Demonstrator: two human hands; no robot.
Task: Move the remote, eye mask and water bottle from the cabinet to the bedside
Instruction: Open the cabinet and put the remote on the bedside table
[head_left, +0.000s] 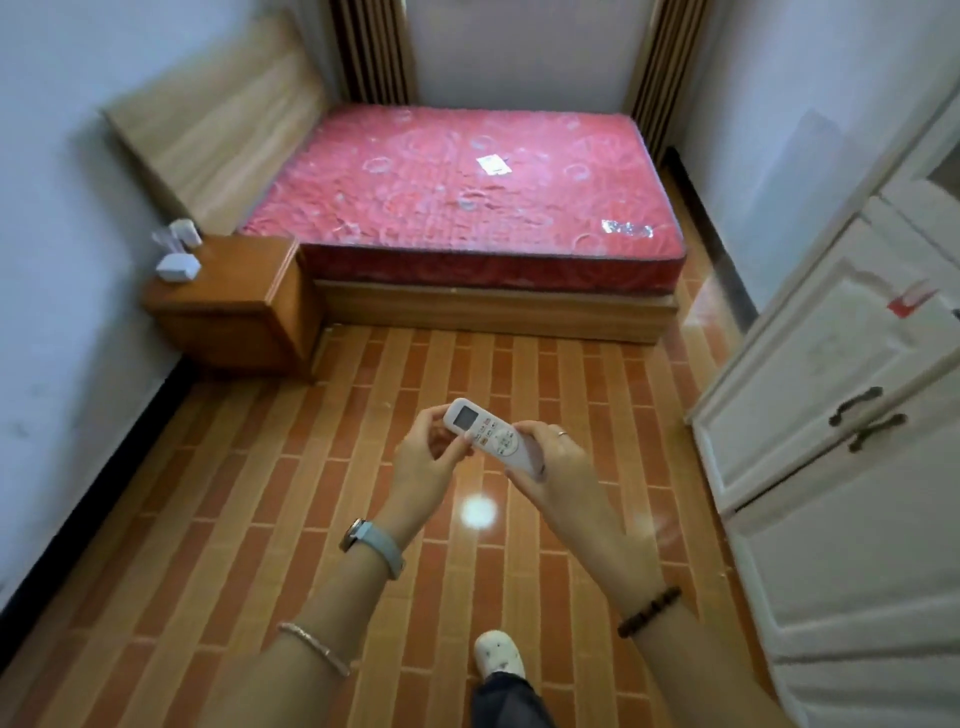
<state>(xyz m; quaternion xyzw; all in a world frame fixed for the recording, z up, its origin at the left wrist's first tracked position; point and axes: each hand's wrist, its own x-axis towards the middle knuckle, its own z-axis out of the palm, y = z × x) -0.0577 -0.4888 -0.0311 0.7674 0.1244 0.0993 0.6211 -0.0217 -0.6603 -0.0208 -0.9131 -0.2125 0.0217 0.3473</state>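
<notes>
A white remote (485, 434) with a small screen is held in front of me over the tiled floor. My left hand (423, 457) pinches its screen end and my right hand (553, 462) grips its lower end. The wooden bedside table (244, 291) stands far left beside the bed. On its top rest a white folded item (178, 267) and a clear bottle with a white cap (179, 234), blurred. The white cabinet (841, 395) is at my right with its doors closed.
A bed with a red mattress (467, 192) and a wooden headboard (218, 130) fills the far end of the room. Orange brick-pattern tiles (260, 519) cover the floor between me and the bedside table. My shoe (500, 652) shows at the bottom.
</notes>
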